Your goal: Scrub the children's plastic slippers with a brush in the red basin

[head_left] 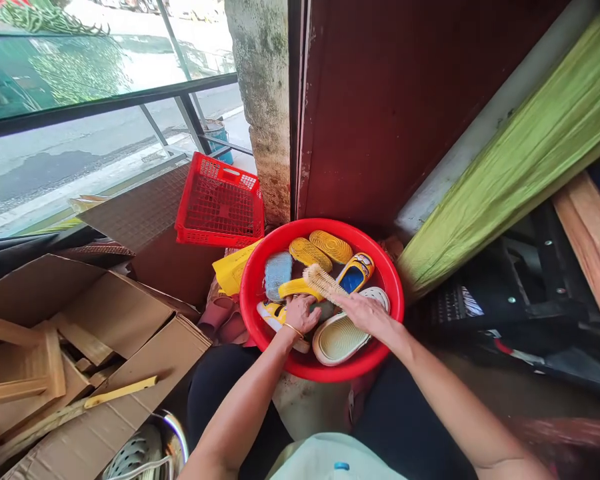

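A scrubbing brush (321, 280) is held in the right hand (367, 313), its near end wrapped by the fingers and its pale bristles pointed far and left. A yellow slipper (295, 287) is touched along its near edge by the fingertips of the left hand (301, 315), the thumb being spread out to the right; whether the slipper is gripped or merely steadied cannot be told. The slipper is placed just beyond the left hand and to the left of the right hand, with the brush head laid close to its right end; whether the two are in contact cannot be made out.

Both hands are lowered into a red basin (325, 373), set between the knees. Beneath the left hand and to its left, a yellow-and-white shoe (269, 311) is partly covered. A cream clog (341, 339) is seen below the right hand, on its near side. Beyond the brush, a yellow shoe with a blue lining (354, 273) is set to the right, two yellow soles (331, 247) are turned up at the far side, and a light-blue sole (279, 277) is seen at the left.
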{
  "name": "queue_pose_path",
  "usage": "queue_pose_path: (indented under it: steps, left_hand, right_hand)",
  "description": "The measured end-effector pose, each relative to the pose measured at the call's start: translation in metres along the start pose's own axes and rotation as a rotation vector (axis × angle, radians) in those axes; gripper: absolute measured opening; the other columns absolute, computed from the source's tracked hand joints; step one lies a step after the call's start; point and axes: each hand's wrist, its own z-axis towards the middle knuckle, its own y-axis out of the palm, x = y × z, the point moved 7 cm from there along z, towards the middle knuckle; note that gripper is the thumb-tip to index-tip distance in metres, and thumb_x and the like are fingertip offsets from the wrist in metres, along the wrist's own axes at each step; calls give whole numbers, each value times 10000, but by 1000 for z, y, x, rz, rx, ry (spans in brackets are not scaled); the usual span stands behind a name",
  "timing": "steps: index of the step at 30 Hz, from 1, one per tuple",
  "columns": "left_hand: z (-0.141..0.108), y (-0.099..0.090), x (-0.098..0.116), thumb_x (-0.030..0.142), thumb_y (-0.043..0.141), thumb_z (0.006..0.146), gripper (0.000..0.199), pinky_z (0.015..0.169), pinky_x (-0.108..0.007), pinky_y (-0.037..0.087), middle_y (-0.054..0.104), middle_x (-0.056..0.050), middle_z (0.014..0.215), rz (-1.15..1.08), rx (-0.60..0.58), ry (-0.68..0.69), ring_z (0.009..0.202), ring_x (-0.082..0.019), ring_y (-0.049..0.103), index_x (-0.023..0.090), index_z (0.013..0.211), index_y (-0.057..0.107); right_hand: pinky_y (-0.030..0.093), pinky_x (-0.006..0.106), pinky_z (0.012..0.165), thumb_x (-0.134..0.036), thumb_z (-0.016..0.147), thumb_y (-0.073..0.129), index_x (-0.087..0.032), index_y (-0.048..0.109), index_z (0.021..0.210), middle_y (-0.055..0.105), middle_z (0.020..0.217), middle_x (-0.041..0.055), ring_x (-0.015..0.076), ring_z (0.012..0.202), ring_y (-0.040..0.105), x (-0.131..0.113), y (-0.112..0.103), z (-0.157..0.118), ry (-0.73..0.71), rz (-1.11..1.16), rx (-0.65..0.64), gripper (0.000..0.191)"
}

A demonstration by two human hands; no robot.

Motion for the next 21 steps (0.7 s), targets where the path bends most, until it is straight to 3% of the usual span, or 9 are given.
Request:
queue_pose_path:
  steps: [2,4,8,10,13,17,19,21]
  left_hand:
    - [0,-9,1,361,599,898,214,1162,-508,297,740,-111,1100,83,35,25,1178,-326,604,211,927,749]
    - [1,-13,2,403,570,932,256,1182,-501,257,739,-101,1114,110,62,49,1203,-316,584,223,903,750]
    - [0,-7,8,339,547,938,243,1155,-487,278,738,-117,1091,143,51,148,1175,-309,586,219,917,757]
    - [0,-8,8,320,540,936,243,1137,-491,287,740,-118,1045,116,65,173,1138,-306,593,213,883,752]
    - [0,-19,-1,356,526,953,299,1142,-502,262,732,-96,959,-11,150,153,1096,-291,587,213,766,710]
    - [7,-36,-24,388,608,889,337,1133,-479,267,651,-40,769,-377,305,25,958,-253,579,203,610,572]
    - [13,-39,-42,409,689,806,342,1069,-428,349,583,-7,678,-762,390,-111,853,-223,560,205,582,530]
    - [18,-38,-54,441,735,741,315,938,-364,430,570,4,668,-1138,458,-222,791,-204,546,205,622,565]
  right_hand:
    - [494,341,829,-243,1041,390,-315,557,1518,709,1127,118,249,916,681,14,-10,0,40,0,27,510]
    - [494,331,828,-251,1043,392,-302,575,1504,708,1124,120,241,898,679,11,-17,3,47,35,64,499]
    - [501,281,791,-298,1053,417,-377,518,1533,696,1203,89,222,927,681,-33,-19,22,-93,82,75,497]
    - [502,269,788,-270,1045,426,-381,499,1544,693,1223,88,218,947,687,-42,-14,28,-144,47,48,516]
    - [518,293,808,-228,1012,462,-349,553,1510,720,1157,94,226,931,700,-19,-9,24,-140,-14,10,521]
    - [545,339,881,-264,998,467,-324,648,1414,755,1140,93,240,988,711,28,-12,4,-138,37,57,458]
    - [552,348,915,-279,993,470,-298,666,1389,753,1202,97,243,1040,715,39,-15,-4,-129,167,136,443]
    - [582,327,844,-309,995,476,-269,643,1415,765,1186,91,224,946,745,41,-13,-10,-82,370,211,453]
